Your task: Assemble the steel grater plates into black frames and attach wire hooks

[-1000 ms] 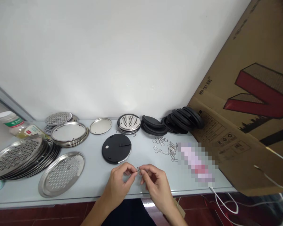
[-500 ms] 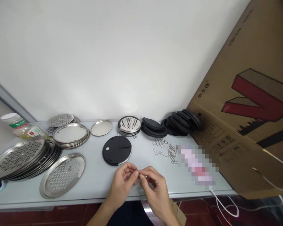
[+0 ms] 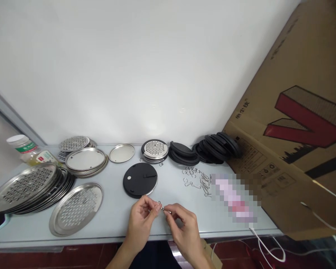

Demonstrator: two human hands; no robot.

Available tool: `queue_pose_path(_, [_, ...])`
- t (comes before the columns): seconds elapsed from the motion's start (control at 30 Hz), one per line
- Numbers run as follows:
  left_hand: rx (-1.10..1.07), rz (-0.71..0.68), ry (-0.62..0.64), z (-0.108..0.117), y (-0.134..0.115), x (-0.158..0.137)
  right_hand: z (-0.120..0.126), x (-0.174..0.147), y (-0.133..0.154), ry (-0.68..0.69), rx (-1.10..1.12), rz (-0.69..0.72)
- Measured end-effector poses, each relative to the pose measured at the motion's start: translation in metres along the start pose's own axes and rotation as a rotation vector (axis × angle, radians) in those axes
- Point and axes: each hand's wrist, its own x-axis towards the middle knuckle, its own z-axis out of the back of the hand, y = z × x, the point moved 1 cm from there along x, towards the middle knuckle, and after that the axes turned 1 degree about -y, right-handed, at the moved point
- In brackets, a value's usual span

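Observation:
My left hand [image 3: 141, 220] pinches a small metal ring [image 3: 159, 202] between thumb and index finger. A thin metal hook [image 3: 166, 210] runs from there to my right hand [image 3: 183, 228], whose thumb and fingertips are closed on its other end. Whether ring and hook are linked is too small to tell. Just beyond my left hand lies a black round grater base [image 3: 138, 180] with a metal rim along its lower right. Loose metal rings [image 3: 190, 171] and a cluster of thin metal hooks [image 3: 204, 183] lie on the table to the right of the base.
Perforated metal grater discs [image 3: 76, 209] and stacked round plates [image 3: 85, 160] occupy the left, near a plastic jar [image 3: 21, 145]. Black round bases [image 3: 218, 146] pile up at the back right. A large cardboard box [image 3: 296, 179] stands along the right edge, beside a white cable [image 3: 256, 239].
My hands have drawn slightly apart, so the ring and the hook between my fingertips now show. The view has shifted slightly; the other things have stayed in place.

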Motion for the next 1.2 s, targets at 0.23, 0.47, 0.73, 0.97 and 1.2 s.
queue_pose_path(0.23, [-0.233, 0.208, 0.131, 0.007, -0.006, -0.003, 0.006, 0.002, -0.007, -0.033, -0.111, 0.326])
queue_pose_path(0.47, [-0.349, 0.373, 0.324, 0.017, -0.015, -0.002, 0.001, -0.001, 0.001, -0.082, -0.02, 0.266])
queue_pose_path(0.73, [-0.198, 0.124, 0.188, 0.007, -0.013, -0.007, -0.008, -0.003, 0.008, -0.122, 0.128, 0.014])
queue_pose_path(0.97, [-0.545, 0.44, 0.298, 0.006, -0.004, -0.015, -0.004, -0.004, 0.004, -0.1, 0.02, 0.282])
queue_pose_path(1.2, [-0.593, 0.627, 0.43, 0.019, -0.006, -0.014, 0.0, -0.008, -0.003, 0.005, -0.127, 0.442])
